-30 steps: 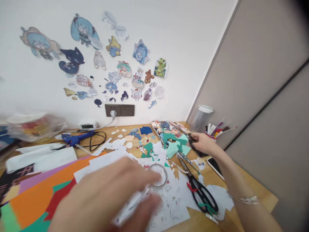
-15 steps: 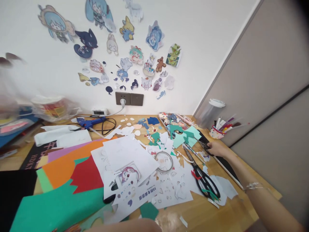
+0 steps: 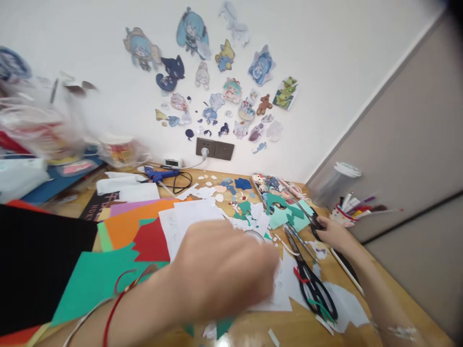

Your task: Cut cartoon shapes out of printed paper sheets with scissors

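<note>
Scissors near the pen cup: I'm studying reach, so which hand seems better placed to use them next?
Right, probably: the right hand grips the scissors, near the pen cup. The left hand is blurred in front of the papers, farther off; whether it holds anything is unclear.

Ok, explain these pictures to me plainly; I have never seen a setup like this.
No machine here, only a person: the left grip and right grip are bare hands. One camera worn on the head, looking forward and down, took every picture. On the wooden table lie a green sheet, a red sheet, large black-handled scissors and a blue glue gun. The left grip, a blurred fist, is raised above the table; anything inside is hidden. The right grip holds dark handles, apparently a second pair of scissors.
</note>
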Demonstrator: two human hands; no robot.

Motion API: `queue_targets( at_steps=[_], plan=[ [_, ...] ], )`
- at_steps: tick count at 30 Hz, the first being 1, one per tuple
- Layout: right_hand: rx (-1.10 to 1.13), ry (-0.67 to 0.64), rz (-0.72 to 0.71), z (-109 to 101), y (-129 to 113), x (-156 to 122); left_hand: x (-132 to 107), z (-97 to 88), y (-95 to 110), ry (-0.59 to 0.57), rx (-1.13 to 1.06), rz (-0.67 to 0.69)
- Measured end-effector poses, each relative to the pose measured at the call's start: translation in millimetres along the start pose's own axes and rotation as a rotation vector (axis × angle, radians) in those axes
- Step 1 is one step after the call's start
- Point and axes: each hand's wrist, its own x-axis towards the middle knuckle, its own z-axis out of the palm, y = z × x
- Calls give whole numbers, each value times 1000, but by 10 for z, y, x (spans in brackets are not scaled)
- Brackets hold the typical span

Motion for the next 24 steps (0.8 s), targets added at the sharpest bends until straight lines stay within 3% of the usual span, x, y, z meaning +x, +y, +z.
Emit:
queue_targets(
  at_steps=[2,4,7,9,13,18,22,24],
  plan=[
    [209,11,-94,268,-360,-128,118,111,-284,-85,119,-47],
    [395,-9,-164,590,-733,-293,78,259,-601,-163,184,-177],
    [586,-114,-247,1040,-1180,-547,-206,471,-964,-164,227,-285],
    [650,-188,-301,1249,-1336,-678,-411,565,-1074,-166,221,-311],
    [667,-313,-352,1422,-1329,-811,-588,625,-1110,-140,195,-354],
    [597,-455,-325,1436,-1173,-862,-554,630,-1150,-109,159,-415],
    [518,-610,-332,1440,-1157,-900,-559,632,-1141,-68,89,-456],
    [528,-628,-358,1429,-1160,-895,-568,616,-1105,-47,19,-476]
  ],
)
